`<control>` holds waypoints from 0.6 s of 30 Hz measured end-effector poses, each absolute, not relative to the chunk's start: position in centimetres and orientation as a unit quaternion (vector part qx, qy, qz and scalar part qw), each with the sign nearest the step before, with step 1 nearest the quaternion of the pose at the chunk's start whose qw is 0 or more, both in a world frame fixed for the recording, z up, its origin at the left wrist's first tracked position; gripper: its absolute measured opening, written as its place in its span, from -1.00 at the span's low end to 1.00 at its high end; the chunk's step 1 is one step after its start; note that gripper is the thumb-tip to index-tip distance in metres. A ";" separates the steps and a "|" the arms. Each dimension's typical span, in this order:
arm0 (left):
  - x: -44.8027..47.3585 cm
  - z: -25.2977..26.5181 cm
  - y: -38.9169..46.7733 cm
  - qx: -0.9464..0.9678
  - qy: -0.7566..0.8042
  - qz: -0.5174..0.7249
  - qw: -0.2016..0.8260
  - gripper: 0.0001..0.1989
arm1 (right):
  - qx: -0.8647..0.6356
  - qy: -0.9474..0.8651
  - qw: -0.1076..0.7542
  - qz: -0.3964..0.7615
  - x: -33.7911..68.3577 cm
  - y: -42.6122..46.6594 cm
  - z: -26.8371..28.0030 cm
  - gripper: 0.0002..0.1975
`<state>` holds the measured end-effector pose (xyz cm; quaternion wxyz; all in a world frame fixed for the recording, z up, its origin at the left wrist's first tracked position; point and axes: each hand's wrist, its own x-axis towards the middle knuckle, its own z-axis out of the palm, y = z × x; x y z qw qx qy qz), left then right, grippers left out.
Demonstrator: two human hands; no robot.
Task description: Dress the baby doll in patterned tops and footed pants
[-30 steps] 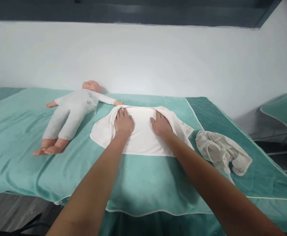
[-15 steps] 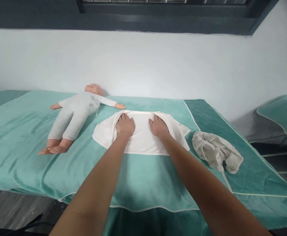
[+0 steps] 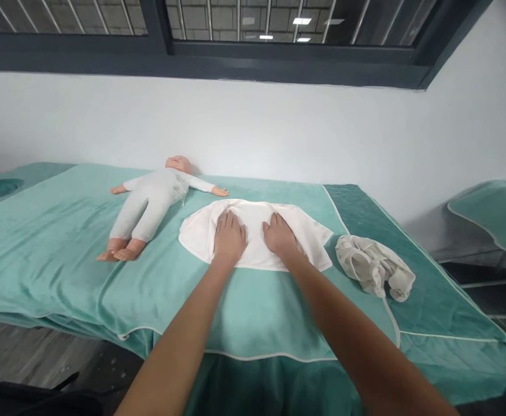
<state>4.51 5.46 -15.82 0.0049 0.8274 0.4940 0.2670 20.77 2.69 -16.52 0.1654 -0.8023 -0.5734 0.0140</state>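
A small white garment [image 3: 255, 222], which looks like a baby shirt, lies spread on the green bed cover [image 3: 270, 312]. My left hand [image 3: 230, 236] rests on its left part, palm down with the fingers stretched toward the wall. On the right part lies my right hand [image 3: 280, 234], also flat, its thumb pointing inward. Bare white cloth shows between the two hands. Snap-like dots are visible near the garment's right corner. What lies beneath my palms is hidden.
A baby doll [image 3: 155, 193] in a white bodysuit lies on its back at the left, one arm stretched toward the garment. To the right is a crumpled pale patterned cloth [image 3: 374, 266]. Behind the bed rise a white wall [image 3: 253, 127] and a barred window [image 3: 253, 23].
The camera has tilted up, so more of the window shows. My left hand has shifted slightly, its fingers now straighter on the cloth. The garment keeps much the same shape.
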 end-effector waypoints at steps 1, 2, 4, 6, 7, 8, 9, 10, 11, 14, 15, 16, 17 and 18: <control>3.6 -15.9 4.5 0.831 0.469 0.299 0.006 -0.51 | -0.797 -0.582 0.160 0.012 20.6 2.4 -16.6 -0.36; 2.6 -15.9 3.7 0.829 0.451 0.331 0.007 -0.54 | -0.791 -0.592 0.152 0.007 20.5 2.1 -16.7 -0.36; -0.1 -16.0 2.1 0.806 0.450 0.385 0.004 -0.59 | -0.780 -0.613 0.129 -0.006 20.2 1.5 -16.8 -0.35; -3.0 -16.2 1.2 0.758 0.502 0.417 -0.003 -0.61 | -0.767 -0.633 0.105 -0.017 20.0 1.0 -16.9 -0.34; -4.2 -16.2 1.0 0.723 0.546 0.424 -0.003 -0.60 | -0.761 -0.641 0.097 -0.019 19.9 0.9 -17.0 -0.33; -5.2 -16.2 0.9 0.695 0.585 0.419 0.001 -0.59 | -0.756 -0.648 0.091 -0.018 19.9 0.8 -17.0 -0.33; -6.0 -16.2 0.9 0.676 0.617 0.404 0.005 -0.59 | -0.752 -0.653 0.087 -0.018 19.9 0.8 -17.0 -0.32; -6.4 -16.2 1.0 0.666 0.639 0.384 0.007 -0.59 | -0.748 -0.658 0.084 -0.017 19.8 0.8 -17.0 -0.32; -6.5 -16.2 1.1 0.666 0.652 0.363 0.005 -0.61 | -0.744 -0.662 0.082 -0.016 19.9 0.8 -17.0 -0.31; -6.0 -16.3 1.1 0.677 0.653 0.338 -0.010 -0.71 | -0.730 -0.679 0.077 -0.013 19.9 0.9 -17.0 -0.31; -5.7 -16.3 1.1 0.679 0.649 0.343 -0.012 -0.74 | -0.720 -0.690 0.076 -0.012 19.9 0.9 -16.9 -0.31; -5.5 -16.4 1.0 0.682 0.642 0.351 -0.015 -0.78 | -0.704 -0.706 0.075 -0.010 19.8 0.8 -16.9 -0.31; -5.4 -16.5 0.9 0.685 0.632 0.362 -0.019 -0.80 | -0.685 -0.725 0.075 -0.007 19.7 0.8 -16.8 -0.31; -5.3 -16.6 0.8 0.690 0.619 0.374 -0.027 -0.82 | -0.662 -0.746 0.076 -0.004 19.6 0.7 -16.7 -0.32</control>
